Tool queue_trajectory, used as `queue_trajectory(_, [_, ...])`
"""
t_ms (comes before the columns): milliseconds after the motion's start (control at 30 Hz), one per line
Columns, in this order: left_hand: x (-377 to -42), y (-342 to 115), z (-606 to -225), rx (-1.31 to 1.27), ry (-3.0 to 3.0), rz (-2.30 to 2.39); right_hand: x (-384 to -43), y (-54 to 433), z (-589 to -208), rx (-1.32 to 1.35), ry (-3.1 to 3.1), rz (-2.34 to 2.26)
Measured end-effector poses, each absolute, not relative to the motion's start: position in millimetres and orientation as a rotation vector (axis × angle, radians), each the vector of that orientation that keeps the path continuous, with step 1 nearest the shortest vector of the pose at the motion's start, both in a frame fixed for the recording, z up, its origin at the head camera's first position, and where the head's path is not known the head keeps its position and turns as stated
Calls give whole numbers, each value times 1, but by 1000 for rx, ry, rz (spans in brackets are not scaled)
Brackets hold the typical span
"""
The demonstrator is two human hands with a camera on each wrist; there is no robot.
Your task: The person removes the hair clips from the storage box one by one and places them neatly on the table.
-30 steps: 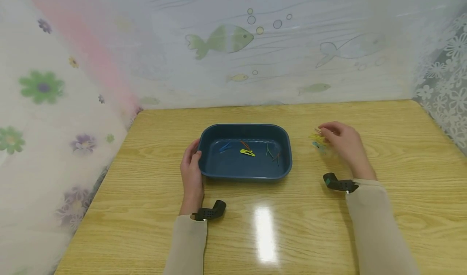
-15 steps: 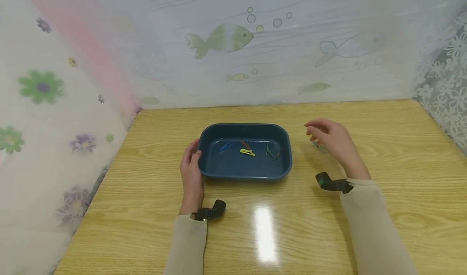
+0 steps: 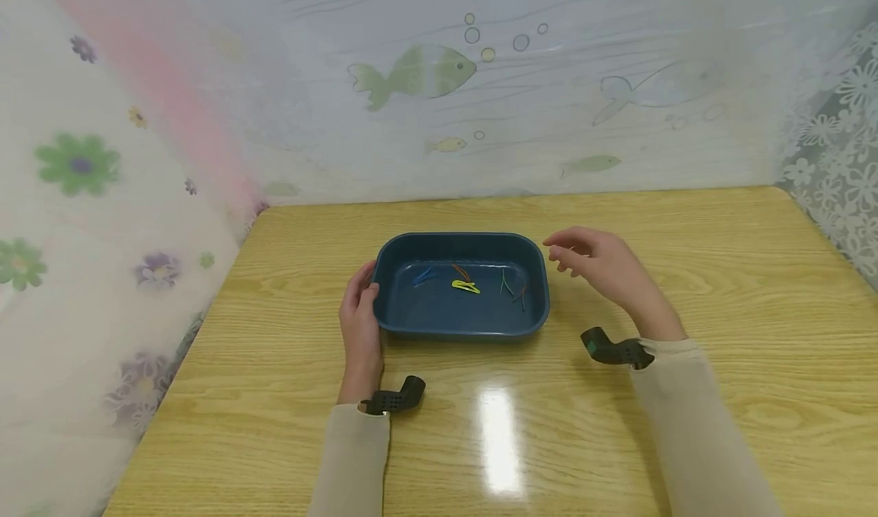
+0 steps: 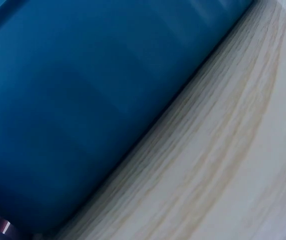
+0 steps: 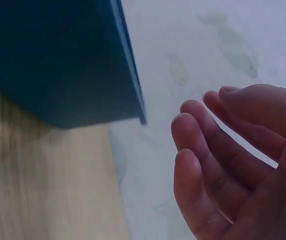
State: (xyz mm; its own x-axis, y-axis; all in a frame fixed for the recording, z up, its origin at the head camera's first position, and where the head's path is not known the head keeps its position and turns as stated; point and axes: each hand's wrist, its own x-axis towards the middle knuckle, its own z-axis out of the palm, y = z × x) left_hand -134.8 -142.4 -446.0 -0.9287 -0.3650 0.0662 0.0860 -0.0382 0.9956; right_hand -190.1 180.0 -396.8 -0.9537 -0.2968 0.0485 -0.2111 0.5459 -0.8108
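Note:
In the head view, a dark blue plastic tub (image 3: 459, 326) stands on the table. Its floor bears several hair clips: a yellow snap clip (image 3: 466, 287), a blue clip (image 3: 423, 276), a green clip (image 3: 506, 282) and thin reddish ones (image 3: 461, 273). My left hand (image 3: 358, 319) grips the tub's left side, thumb near the rim. Just off the right rim hovers my right hand (image 3: 593, 265), fingers loosely bent; the right wrist view shows nothing between the thumb and fingers (image 5: 203, 135). The spot where clips lay on the table is hidden behind this hand.
The wood-grain table (image 3: 274, 395) reaches back to a pale curtain (image 3: 535, 120) printed with fish. A flowered curtain (image 3: 123, 219) hangs along the left side. Dark wrist cameras (image 3: 398, 397) stick out from both sleeves.
My right hand has moved left from the table clips to the tub's right rim. Yellow and light blue clips seen there earlier are now out of sight. The left hand and tub stay put.

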Motion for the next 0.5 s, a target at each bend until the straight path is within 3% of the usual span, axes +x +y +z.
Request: queue_trajectory(500, [-144,-150,-467,284,-1905,-2046,-187,157,-397,-722,2744,-1037])
